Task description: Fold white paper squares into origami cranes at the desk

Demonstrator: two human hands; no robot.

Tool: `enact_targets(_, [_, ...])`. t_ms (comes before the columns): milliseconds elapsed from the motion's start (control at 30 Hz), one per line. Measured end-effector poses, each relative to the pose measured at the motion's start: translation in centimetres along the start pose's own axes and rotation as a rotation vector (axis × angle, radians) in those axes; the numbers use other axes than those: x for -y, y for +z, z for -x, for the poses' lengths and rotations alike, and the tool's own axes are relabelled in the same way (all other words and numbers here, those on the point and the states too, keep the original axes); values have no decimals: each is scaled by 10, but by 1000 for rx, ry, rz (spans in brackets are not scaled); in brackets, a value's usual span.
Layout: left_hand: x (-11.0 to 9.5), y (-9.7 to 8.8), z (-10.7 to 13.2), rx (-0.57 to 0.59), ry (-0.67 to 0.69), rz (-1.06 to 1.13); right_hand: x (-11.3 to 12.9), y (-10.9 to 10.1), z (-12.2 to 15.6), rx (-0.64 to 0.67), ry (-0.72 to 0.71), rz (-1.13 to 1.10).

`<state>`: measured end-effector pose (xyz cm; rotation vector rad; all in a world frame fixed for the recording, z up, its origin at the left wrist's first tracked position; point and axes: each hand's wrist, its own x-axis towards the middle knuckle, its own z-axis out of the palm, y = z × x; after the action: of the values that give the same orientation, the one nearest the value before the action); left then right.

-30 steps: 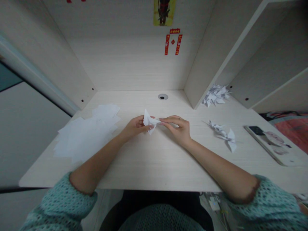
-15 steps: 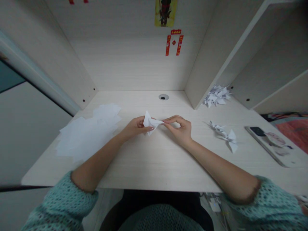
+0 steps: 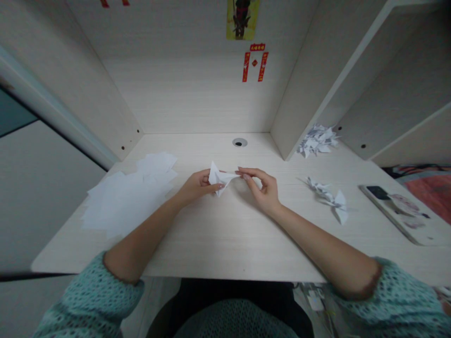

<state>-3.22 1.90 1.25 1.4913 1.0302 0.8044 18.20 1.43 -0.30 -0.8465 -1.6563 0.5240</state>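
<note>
A white origami crane (image 3: 219,178), folded to sharp points, is between my two hands above the middle of the desk. My left hand (image 3: 199,184) is closed on its left part, thumb across the front and fingers behind the paper. At the crane's thin right-hand point is my right hand (image 3: 262,185), its thumb and index finger pinched about the tip. The other right fingers curl loosely. Off to the left lies a spread of loose white paper sheets (image 3: 130,195). A few folded paper cranes (image 3: 329,197) rest right of my right hand.
A larger heap of folded white paper (image 3: 319,140) sits at the back right, beyond the upright divider panel (image 3: 299,103). A phone in a patterned case (image 3: 401,211) lies at the right. A round cable hole (image 3: 239,142) is set near the desk's back edge.
My right fingertips have loosened a little and shifted slightly left at the crane's tip, with the index finger raised. My left hand keeps its hold, and the crane has moved slightly left.
</note>
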Motion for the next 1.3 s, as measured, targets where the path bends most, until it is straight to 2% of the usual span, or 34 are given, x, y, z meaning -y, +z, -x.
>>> enact_targets(133, [3,3,1,-3,-1,-29,-2,2,0,120,-45,28])
enact_targets(267, [4,6,3,6,30,-99,-6,5,1,175,-63,59])
enact_targets(567, [0,6,6,-7,70,-181,-7,6,1,174,4,65])
enact_targets(833, [-6,15,9,-32,33,-165,1,7,2,161,41,56])
enact_targets(1067, [-11,21,11,-121,44,-235,-2,8,5,143,-10,111])
enact_targets(1300, [-7,17,12,-167,112,-402,-9,8,7,146,-105,158])
